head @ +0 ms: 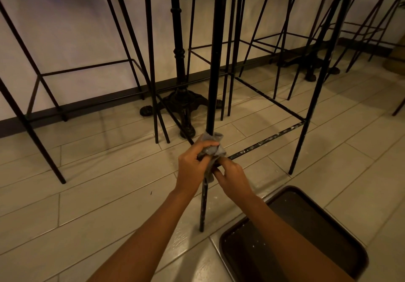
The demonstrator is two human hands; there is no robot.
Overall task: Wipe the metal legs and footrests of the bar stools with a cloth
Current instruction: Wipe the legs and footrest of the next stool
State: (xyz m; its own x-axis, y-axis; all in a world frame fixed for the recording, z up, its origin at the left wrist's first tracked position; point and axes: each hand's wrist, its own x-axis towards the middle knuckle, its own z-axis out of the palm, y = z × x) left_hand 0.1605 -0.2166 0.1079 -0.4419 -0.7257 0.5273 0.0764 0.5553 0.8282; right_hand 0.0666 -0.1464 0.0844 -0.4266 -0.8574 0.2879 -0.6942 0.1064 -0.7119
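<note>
- Our left hand (192, 165) holds the grey cloth (213, 148) in a tight grip around the stool leg (203, 207).
- Our right hand (234, 177) pinches the cloth just beside that leg.

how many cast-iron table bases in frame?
2. One black ornate cast-iron pedestal base stands centre, behind the stool leg wrapped in the grey cloth; the other is far right near the wall, partly hidden. More may lie out of frame.

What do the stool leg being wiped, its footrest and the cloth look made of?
Leg: thin black-painted metal rod, probably; straight, slim, dull sheen. Footrest: same rod, paint chipped or spattered with pale flecks. Cloth: soft grey fabric, bunched in folds around the leg.
</note>
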